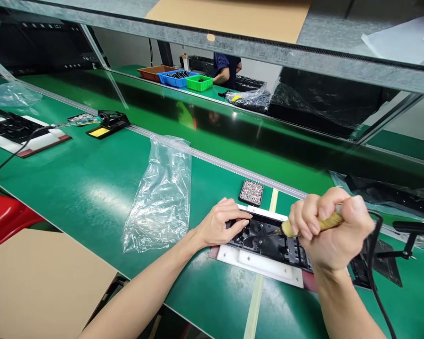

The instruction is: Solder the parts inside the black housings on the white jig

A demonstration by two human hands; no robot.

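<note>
1. A worker's right hand point(334, 235) is closed in a fist round the yellowed handle of a soldering iron point(313, 226), its tip angled down and left onto a black plastic part point(268, 242) near the bench's front edge, right of centre

2. The left hand point(222, 222) lies on the part's left end, fingers point(238, 216) curled onto its top face, pressing rather than clasping; nothing is enclosed in it

3. The black part sits in a white fixture plate point(259, 263) that lies flat on the green bench point(92, 188), across a pale tape strip point(256, 296)

4. Just behind the fixture, toward the bench's rear rail, a small black tray of tiny metal pieces point(251, 192) stands apart from both hands

5. A crumpled clear plastic bag point(160, 193) lies left of the left hand, near but not touching it

6. The iron's black cable point(374, 263) loops down beside the right wrist toward the front edge; a black stand point(406, 235) sits further right

7. Judged from its look, the part is light, stiff and thin-walled, likely to mark or melt under heat; it seems best held by its outer edges, clear of the tip. The iron is safe only by its handle

8. At the bench's left end, a second iron holder point(108, 123) and another fixture point(17, 132) rest; a person in dark blue point(226, 68) works at a far bench beside coloured bins point(178, 77)
</note>
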